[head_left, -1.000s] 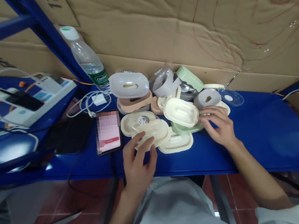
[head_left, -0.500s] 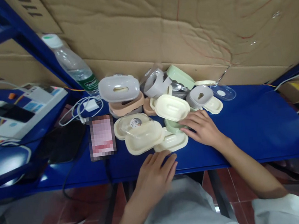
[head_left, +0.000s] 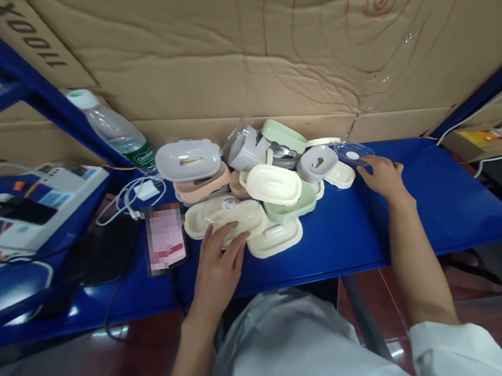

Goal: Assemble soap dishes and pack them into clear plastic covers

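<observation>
My left hand (head_left: 219,250) rests with spread fingers over a cream plastic box (head_left: 253,215) with a clear cover at the front of the pile. At the right end of the pile, my right hand (head_left: 384,177) has its fingers closed at the edge of a clear plastic lid (head_left: 353,154) with a round white label. Close to it are a small grey slotted cover (head_left: 318,162) and a small cream lid (head_left: 339,174). Mid-pile, a cream lid (head_left: 275,184) leans on a light green box (head_left: 296,205). Another cream lid (head_left: 275,238) lies in front.
To the left are a grey slotted cover (head_left: 189,160) on a peach box (head_left: 203,188), a phone (head_left: 165,238), a white cable (head_left: 122,204), a water bottle (head_left: 118,131) and a power strip (head_left: 56,206). Cardboard (head_left: 215,46) stands behind the blue table (head_left: 454,199).
My right hand has left the cream lid mid-pile and moved right to the clear lid. My left hand has moved from the table's front edge up onto the cream box. The view has shifted slightly.
</observation>
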A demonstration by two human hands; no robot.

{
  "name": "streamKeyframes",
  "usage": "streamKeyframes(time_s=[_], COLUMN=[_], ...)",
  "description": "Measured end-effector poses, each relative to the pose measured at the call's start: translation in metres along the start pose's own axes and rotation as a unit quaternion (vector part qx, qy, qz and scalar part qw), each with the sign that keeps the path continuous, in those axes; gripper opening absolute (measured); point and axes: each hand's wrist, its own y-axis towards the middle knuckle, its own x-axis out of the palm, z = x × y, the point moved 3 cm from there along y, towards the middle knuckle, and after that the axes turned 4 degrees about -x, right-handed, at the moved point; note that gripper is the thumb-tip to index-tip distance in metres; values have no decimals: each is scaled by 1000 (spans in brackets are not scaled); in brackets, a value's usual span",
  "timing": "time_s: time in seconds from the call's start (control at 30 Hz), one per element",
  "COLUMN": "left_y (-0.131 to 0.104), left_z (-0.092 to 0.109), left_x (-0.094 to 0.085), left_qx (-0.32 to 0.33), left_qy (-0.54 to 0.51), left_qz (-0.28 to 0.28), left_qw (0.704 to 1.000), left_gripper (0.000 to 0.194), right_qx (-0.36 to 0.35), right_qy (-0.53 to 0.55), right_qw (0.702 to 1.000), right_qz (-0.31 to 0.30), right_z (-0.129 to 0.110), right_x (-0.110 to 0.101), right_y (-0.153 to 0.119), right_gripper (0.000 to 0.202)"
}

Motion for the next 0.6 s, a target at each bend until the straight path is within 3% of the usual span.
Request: streamKeyframes(time_s=[0.07,0.13,0.23,0.3,0.47,0.6], left_y=[2,2,-3,-7,-11,-10], left_z=[0,-1,-4,-6,-6,4], left_x=[0,-2,-7,-10,-14,-18], left_qx=[-14,-42,-84,-105,-108,-91], left_qy=[9,21,23,28,45,20], left_qz=[11,20,35,42,32,38], left_qw=[1000,999,996,993,993,995], left_gripper=[27,28,29,25,13,8], right_qx=[-25,-68,-152,-215,-370,-425], right_qy=[18,54,115,150,181,157], right_qw=[999,994,971,953,906,890], right_qz=[11,68,142,154,103,44], right_z=[-12,-35,-74,-99,-150,-172], right_x=[2,-2,-11,-15,-10,1], right_y=[-4,-8,-18,-29,-56,-69], right_gripper=[40,40,37,32,23,32])
